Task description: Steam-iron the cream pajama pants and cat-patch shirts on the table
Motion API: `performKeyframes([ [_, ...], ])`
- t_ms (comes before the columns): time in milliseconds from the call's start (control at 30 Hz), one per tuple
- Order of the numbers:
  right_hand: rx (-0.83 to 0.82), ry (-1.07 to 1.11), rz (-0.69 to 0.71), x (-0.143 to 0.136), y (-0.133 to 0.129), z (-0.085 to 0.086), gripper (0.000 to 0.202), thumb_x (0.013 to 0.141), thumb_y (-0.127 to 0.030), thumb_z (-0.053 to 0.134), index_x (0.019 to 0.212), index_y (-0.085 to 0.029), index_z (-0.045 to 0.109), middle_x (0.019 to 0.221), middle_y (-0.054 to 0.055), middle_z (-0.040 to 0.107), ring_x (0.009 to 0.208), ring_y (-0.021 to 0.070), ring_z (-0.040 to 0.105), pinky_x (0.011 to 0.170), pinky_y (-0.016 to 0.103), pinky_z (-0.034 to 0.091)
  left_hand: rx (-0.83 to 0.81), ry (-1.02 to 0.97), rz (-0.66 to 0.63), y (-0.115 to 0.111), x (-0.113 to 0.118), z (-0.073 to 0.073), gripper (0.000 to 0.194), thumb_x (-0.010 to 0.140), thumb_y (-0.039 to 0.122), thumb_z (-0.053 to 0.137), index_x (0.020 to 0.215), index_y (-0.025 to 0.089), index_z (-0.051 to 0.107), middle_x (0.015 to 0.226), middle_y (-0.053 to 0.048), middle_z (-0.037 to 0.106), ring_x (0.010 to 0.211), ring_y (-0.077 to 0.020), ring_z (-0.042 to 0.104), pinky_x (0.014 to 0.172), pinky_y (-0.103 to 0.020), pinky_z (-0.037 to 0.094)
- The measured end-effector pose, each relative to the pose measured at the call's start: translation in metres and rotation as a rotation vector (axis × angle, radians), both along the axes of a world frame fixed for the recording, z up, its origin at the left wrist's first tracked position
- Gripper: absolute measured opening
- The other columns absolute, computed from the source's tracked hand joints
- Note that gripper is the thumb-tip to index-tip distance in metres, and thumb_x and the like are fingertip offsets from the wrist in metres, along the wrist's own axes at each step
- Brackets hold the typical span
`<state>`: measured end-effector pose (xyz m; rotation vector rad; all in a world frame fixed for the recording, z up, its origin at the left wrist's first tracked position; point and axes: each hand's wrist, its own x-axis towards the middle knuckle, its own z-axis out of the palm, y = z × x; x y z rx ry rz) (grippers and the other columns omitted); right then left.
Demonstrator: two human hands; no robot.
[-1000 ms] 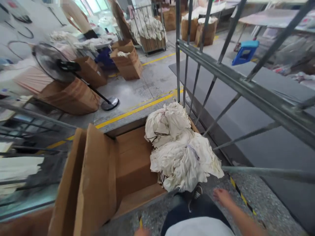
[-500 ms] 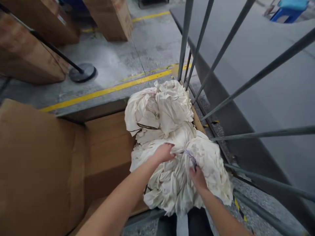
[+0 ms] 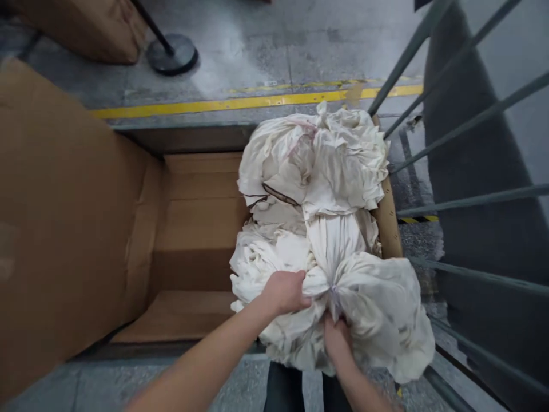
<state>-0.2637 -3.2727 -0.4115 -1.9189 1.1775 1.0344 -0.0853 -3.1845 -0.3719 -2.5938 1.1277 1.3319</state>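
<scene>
My left hand [image 3: 285, 292] and right hand [image 3: 337, 337], which only touched the white cloth bundle [image 3: 326, 240] a moment ago, are now both clenched on its tied neck, the bundle lying in the cardboard box [image 3: 193, 229] beside the metal rack [image 3: 463, 200].

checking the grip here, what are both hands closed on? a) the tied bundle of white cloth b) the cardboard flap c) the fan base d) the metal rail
a, the left hand and right hand both clutch the bundle of white cloth at its cinched middle, over the cardboard box.
</scene>
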Motion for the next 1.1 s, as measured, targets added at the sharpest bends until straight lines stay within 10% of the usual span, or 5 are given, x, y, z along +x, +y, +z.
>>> performKeyframes([
  [233,0.203,-0.298,0.713,0.080,-0.029,0.101,0.032,0.094,-0.034,0.045,0.098,-0.020,0.074,0.102,0.012,0.075,0.097,0.0258,0.069,0.085,0.034,0.048,-0.154,-0.228,0.327,0.074,-0.049,-0.015,0.053,0.080,0.020,0.065,0.132,0.017,0.054,0.124,-0.013,0.063,0.116,-0.0295,0.057,0.101,-0.043,0.044],
  [467,0.078,-0.314,1.434,0.222,-0.067,0.026,0.025,0.085,-0.015,0.053,0.092,-0.015,0.077,0.101,0.015,0.076,0.098,0.0253,0.069,0.089,0.034,0.048,-0.338,-0.276,0.507,0.074,-0.097,-0.029,0.049,0.080,0.013,0.063,0.127,0.025,0.060,0.121,-0.007,0.062,0.115,-0.0273,0.053,0.103,-0.043,0.038],
  [567,0.016,-0.281,1.477,0.208,-0.104,0.010,0.027,0.089,-0.017,0.049,0.095,-0.012,0.075,0.102,0.019,0.075,0.098,0.0280,0.069,0.090,0.038,0.047,-0.358,-0.241,0.520,0.078,-0.093,-0.029,0.049,0.078,0.011,0.062,0.124,0.027,0.063,0.122,-0.006,0.063,0.114,-0.0269,0.052,0.103,-0.043,0.038],
  [800,-0.059,-0.399,1.436,0.123,-0.131,0.044,0.024,0.093,-0.019,0.048,0.101,-0.015,0.071,0.098,0.013,0.071,0.096,0.0273,0.065,0.089,0.039,0.043,-0.377,-0.092,0.439,0.079,-0.071,-0.024,0.057,0.072,0.008,0.061,0.126,0.027,0.061,0.122,-0.006,0.063,0.116,-0.0256,0.053,0.104,-0.040,0.036],
  [1100,0.261,-0.558,1.623,0.155,-0.107,0.033,0.014,0.085,-0.015,0.062,0.093,-0.019,0.072,0.100,0.008,0.069,0.101,0.0232,0.060,0.088,0.034,0.041,-0.316,-0.062,0.459,0.065,-0.088,-0.015,0.050,0.074,0.012,0.066,0.121,0.028,0.060,0.119,-0.005,0.062,0.113,-0.0260,0.053,0.100,-0.042,0.036],
])
